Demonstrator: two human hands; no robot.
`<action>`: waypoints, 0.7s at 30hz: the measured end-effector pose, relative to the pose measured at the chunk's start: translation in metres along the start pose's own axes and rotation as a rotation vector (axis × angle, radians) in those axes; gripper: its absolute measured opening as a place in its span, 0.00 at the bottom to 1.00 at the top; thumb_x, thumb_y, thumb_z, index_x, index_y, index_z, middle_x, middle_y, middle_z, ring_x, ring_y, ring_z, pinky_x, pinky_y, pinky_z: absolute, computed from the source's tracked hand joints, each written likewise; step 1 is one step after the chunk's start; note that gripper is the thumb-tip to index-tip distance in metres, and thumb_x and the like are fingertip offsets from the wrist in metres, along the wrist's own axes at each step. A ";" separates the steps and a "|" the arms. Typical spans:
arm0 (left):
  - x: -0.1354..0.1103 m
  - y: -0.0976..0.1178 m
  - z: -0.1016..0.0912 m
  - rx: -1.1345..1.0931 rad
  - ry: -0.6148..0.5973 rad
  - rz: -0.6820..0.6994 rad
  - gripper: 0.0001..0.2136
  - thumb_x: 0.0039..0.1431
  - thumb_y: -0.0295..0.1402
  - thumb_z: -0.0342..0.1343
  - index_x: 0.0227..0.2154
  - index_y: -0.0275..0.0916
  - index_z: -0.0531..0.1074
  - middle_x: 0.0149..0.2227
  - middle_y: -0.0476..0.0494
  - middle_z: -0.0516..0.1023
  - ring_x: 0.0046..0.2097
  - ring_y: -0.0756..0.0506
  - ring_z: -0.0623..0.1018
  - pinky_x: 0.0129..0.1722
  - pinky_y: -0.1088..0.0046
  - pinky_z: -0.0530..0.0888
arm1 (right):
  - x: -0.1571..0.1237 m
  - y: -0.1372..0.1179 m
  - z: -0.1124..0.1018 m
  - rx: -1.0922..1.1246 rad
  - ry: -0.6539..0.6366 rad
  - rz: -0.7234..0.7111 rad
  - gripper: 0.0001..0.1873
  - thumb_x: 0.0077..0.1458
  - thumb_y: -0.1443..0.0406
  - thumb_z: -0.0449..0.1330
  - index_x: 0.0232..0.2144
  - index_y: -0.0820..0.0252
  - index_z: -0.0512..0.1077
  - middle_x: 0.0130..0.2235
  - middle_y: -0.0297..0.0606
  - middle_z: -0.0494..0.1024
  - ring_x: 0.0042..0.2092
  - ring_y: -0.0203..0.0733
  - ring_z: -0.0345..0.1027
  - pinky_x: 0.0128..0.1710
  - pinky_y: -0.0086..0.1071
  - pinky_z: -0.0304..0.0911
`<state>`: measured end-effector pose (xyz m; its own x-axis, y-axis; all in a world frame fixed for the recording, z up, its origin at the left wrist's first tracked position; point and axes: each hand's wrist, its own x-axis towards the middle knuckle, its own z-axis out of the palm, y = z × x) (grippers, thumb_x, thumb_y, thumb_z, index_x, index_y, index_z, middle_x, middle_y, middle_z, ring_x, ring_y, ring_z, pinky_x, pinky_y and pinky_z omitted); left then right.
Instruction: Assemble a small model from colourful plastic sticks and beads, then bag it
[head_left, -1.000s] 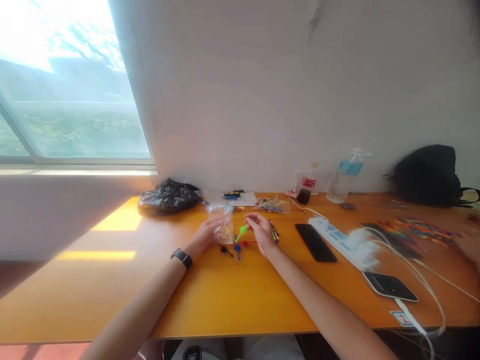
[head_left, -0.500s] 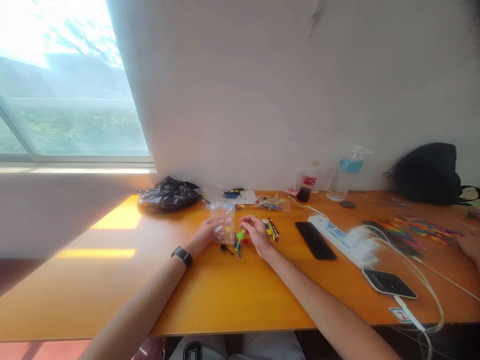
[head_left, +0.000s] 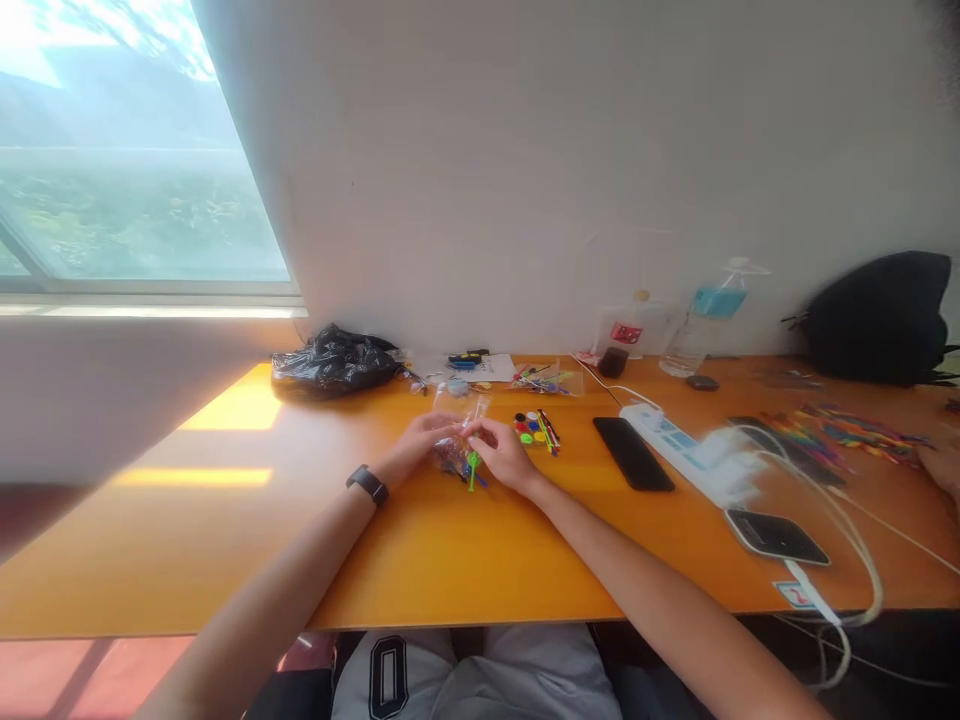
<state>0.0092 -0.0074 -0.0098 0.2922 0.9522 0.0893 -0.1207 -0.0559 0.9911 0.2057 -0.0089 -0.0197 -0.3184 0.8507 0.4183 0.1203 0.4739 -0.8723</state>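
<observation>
My left hand [head_left: 422,443], with a black band on its wrist, is closed on a clear plastic bag [head_left: 480,405]. Small coloured pieces show through the film beneath its fingers. My right hand [head_left: 501,455] meets it at the bag, thumb and fingers pinched on the edge of the film. Just under the right fingers is a bright green plastic piece [head_left: 473,470]; whether it touches the hand I cannot tell. Dark and blue pieces beside it are partly covered by bag and hands. To the right lie several round coloured discs [head_left: 530,428] and a bundle of thin coloured sticks [head_left: 550,432].
A black plastic bag [head_left: 334,362] lies back left. Behind my hands are a paper sheet [head_left: 487,368] and a bag of coloured parts [head_left: 547,378]. Rightward are a black phone [head_left: 634,453], a power strip [head_left: 675,450] with cables, bottles [head_left: 686,340] and another person's hand [head_left: 941,468].
My right hand has moved left to the plastic bag, and both hands' fingers now meet there. The bag has tilted and lowered over the dark pieces. The discs have come into clearer view.
</observation>
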 end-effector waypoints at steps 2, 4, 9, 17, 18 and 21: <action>0.000 0.001 0.000 0.015 0.004 -0.002 0.17 0.54 0.41 0.70 0.43 0.34 0.80 0.39 0.39 0.82 0.36 0.45 0.79 0.35 0.73 0.71 | 0.001 0.003 -0.001 0.023 0.016 0.020 0.08 0.57 0.62 0.59 0.36 0.58 0.77 0.34 0.35 0.79 0.36 0.41 0.71 0.38 0.33 0.67; -0.002 0.004 0.001 0.011 -0.015 -0.016 0.19 0.55 0.41 0.69 0.44 0.34 0.79 0.38 0.40 0.81 0.35 0.46 0.78 0.34 0.73 0.71 | 0.001 0.006 -0.002 0.045 0.027 0.034 0.08 0.58 0.62 0.58 0.36 0.57 0.76 0.32 0.34 0.77 0.35 0.40 0.71 0.36 0.32 0.66; -0.004 0.007 0.002 0.000 -0.018 -0.017 0.19 0.54 0.41 0.70 0.44 0.34 0.79 0.37 0.40 0.81 0.33 0.47 0.77 0.32 0.74 0.70 | 0.001 0.003 -0.003 0.067 0.032 0.046 0.09 0.59 0.61 0.58 0.37 0.57 0.76 0.32 0.34 0.77 0.33 0.40 0.70 0.34 0.31 0.65; 0.002 -0.002 -0.001 -0.048 0.016 -0.016 0.21 0.53 0.42 0.71 0.45 0.34 0.80 0.36 0.40 0.81 0.31 0.48 0.77 0.32 0.73 0.71 | 0.006 -0.002 -0.013 0.104 0.164 0.094 0.09 0.56 0.59 0.60 0.36 0.57 0.74 0.31 0.34 0.75 0.31 0.39 0.68 0.32 0.31 0.64; 0.002 -0.002 -0.001 -0.032 0.020 -0.019 0.21 0.53 0.42 0.71 0.45 0.34 0.80 0.37 0.40 0.81 0.32 0.48 0.77 0.32 0.73 0.72 | 0.006 -0.003 -0.013 0.108 0.164 0.101 0.09 0.56 0.59 0.60 0.36 0.57 0.74 0.31 0.34 0.75 0.31 0.39 0.68 0.31 0.31 0.64; 0.001 -0.001 0.000 -0.008 0.020 -0.015 0.21 0.53 0.43 0.70 0.45 0.34 0.80 0.38 0.38 0.82 0.33 0.47 0.78 0.33 0.72 0.72 | 0.005 -0.004 -0.011 0.100 0.149 0.108 0.09 0.56 0.59 0.60 0.36 0.58 0.74 0.30 0.34 0.75 0.30 0.39 0.67 0.30 0.31 0.64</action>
<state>0.0092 -0.0061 -0.0103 0.2748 0.9588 0.0721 -0.1238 -0.0390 0.9915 0.2145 -0.0044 -0.0115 -0.1652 0.9231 0.3473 0.0501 0.3595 -0.9318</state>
